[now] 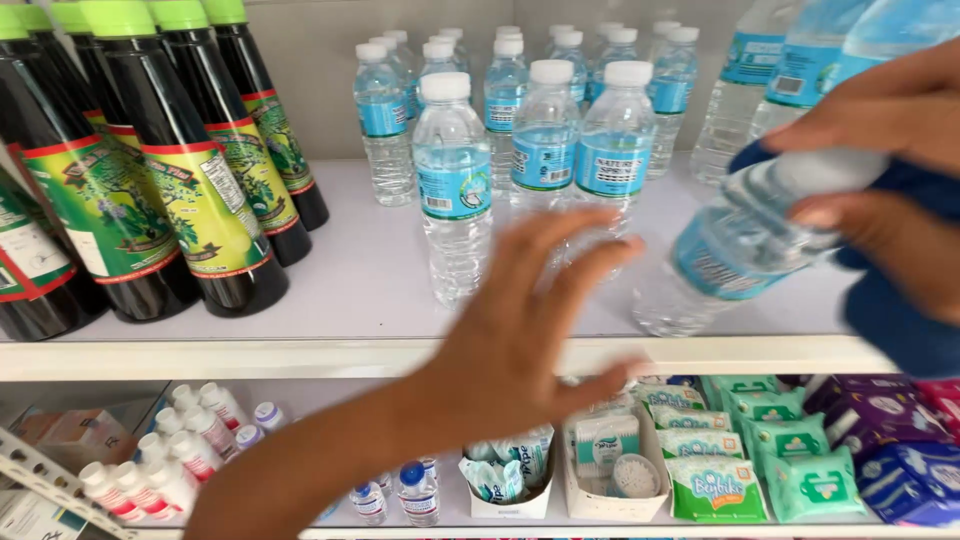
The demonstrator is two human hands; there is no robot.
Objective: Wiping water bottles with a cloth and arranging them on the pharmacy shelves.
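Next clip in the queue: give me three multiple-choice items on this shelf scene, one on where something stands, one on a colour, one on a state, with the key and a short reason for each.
1. Where do the dark bottles stand on the upper shelf?
A. left end
B. right end
C. middle

2. What colour are the caps on the dark bottles?
A. white
B. green
C. red

3. How is the water bottle in the right hand held?
A. upright
B. tilted, cap end up to the right
C. upside down

Key:
1 A, they fill the shelf's left end, with the standing water bottles to their right.
2 B, every cap in view is bright green.
3 B, its base points down left while the fingers wrap its upper part; the left hand is open and holds nothing.
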